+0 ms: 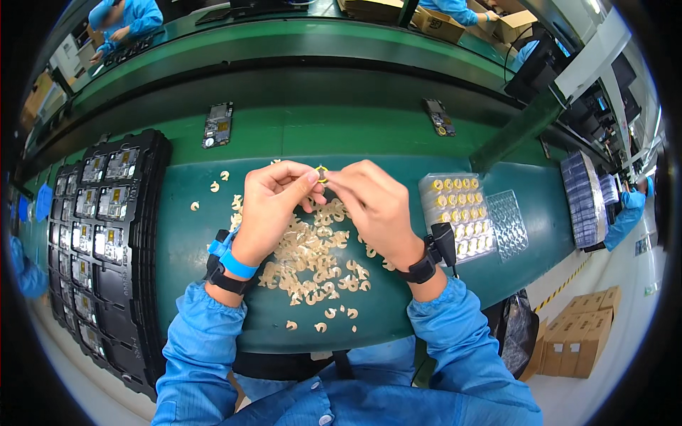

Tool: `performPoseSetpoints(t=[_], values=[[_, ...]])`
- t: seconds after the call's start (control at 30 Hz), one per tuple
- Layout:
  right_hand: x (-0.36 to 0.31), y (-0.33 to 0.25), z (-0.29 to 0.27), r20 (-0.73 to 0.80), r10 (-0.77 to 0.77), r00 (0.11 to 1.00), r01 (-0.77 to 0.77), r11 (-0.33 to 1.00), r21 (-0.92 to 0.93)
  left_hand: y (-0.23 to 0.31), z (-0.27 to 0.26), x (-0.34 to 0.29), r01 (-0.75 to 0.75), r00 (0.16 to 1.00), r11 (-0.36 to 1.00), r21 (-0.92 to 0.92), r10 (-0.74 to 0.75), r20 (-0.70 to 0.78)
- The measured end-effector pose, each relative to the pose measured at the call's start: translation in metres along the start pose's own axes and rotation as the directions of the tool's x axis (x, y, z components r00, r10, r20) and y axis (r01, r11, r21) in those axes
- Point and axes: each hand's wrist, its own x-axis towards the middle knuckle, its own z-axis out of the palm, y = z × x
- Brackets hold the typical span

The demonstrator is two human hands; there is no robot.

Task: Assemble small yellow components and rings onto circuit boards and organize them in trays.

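- my left hand (275,195) pinches yellow-rimmed part (322,174) above counter (195,277), partly covered
- my right hand (375,201) at its edge, can't tell if gripping
- cream pieces (312,263) below, some hidden

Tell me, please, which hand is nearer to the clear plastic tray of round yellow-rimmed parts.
The right hand: it is left of the tray, not touching it; the left hand is farther left.

Yellow-rimmed part (322,174) partly covered by my left grip (280,195); detail too small. Can't tell whether right grip (376,206) pinches it too. Some pale pieces (312,255) hidden under both. My sleeves (202,348) cut by lower edge. Co-worker (135,18), top left, cut by upper edge.
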Motion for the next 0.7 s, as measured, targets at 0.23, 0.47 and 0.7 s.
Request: performPoseSetpoints(t=[0.23, 0.47, 0.7], values=[[-0.001, -0.004, 0.004, 0.121, 0.534, 0.837, -0.524, 0.716, 0.462, 0.0, 0.004, 0.0, -0.067, 0.997, 0.993, 0.1, 0.064, 0.034], [0.053, -0.016, -0.066, -0.008, 0.588, 0.809, -0.587, 0.809, 0.038, -0.001, -0.006, 0.001, -0.037, 0.996, 0.999, 0.018, 0.039, -0.085], [0.067, 0.206, -0.139, -0.158, 0.727, 0.668, -0.593, 0.392, -0.704, -0.022, -0.007, 0.003, -0.035, 0.99, 0.998, 0.042, 0.041, -0.136]])
